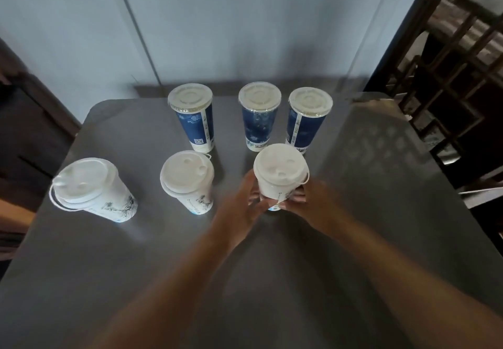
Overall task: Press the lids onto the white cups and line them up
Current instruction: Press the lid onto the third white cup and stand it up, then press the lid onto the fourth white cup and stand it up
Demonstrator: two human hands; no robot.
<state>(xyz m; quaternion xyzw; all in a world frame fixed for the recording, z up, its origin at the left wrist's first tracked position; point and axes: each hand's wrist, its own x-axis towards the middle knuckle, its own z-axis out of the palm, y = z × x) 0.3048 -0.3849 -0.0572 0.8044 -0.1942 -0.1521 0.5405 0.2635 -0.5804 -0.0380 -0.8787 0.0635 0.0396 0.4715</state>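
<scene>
Head view: left hand [245,201] and right hand [307,199] are clamping the lidded white paper cup [280,182] low, probably aligning it with the row.

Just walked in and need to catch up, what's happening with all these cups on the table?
A person is holding the right-hand white cup low down with both hands, the left hand and right hand wrapped around its base. Its white lid is on. Two more lidded white cups stand to its left, forming a rough front row on the grey table. Behind them three blue cups with clear lids stand in a row.
</scene>
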